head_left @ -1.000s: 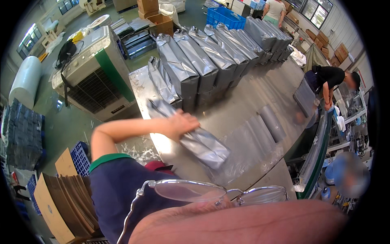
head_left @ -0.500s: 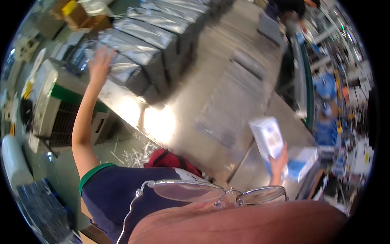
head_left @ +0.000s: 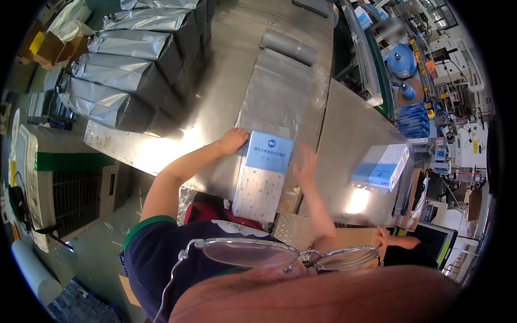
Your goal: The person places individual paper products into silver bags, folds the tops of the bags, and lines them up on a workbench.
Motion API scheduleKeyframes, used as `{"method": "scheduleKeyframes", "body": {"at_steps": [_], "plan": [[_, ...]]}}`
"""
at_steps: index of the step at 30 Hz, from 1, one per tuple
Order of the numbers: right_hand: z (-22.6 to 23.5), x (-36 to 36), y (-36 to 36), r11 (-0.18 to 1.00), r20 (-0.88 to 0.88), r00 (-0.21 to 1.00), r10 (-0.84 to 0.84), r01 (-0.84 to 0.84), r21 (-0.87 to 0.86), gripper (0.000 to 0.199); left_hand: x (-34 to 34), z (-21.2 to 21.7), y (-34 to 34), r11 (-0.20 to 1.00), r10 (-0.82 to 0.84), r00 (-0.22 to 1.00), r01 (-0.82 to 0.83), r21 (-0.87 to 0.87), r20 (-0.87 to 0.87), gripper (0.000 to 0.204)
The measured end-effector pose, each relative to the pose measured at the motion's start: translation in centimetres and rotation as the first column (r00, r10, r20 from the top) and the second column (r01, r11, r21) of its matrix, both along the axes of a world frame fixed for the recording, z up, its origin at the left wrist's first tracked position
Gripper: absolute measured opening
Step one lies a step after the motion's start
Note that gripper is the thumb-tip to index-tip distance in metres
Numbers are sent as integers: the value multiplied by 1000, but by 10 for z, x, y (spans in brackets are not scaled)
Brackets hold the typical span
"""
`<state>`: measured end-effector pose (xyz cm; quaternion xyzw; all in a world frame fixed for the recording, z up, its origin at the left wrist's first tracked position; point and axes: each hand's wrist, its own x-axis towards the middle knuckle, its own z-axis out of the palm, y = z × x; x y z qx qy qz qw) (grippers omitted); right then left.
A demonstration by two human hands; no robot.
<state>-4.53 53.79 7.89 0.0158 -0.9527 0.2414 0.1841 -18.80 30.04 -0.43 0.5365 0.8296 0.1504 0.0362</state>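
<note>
The flat box [head_left: 264,173] lies between both hands: left hand [head_left: 232,141] fingers resting on its corner, right hand [head_left: 305,164] spread open just beside.

Blue-and-white box [head_left: 264,173] now on table [head_left: 344,129]

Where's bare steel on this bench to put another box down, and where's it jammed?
Free: the steel table between the flat silver bags and the stack of blue boxes; also the strip between the silver bags and the upright foil bags. Crowded: the near edge, where the left hand touches the blue-topped box and the right hand hovers beside it.
</note>
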Motion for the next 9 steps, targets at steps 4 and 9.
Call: {"method": "scheduleKeyframes", "body": {"at_steps": [4, 9], "plan": [[-7, -56, -5, 999, 448, 894, 18, 3, -47, 32, 2, -9, 14, 997, -20, 985, 8, -76, -169, 17], [-30, -49, -10, 998, 571, 818, 67, -68, -20, 41, -6, -14, 18, 991, -19, 992, 2, -133, -125, 22]]}}
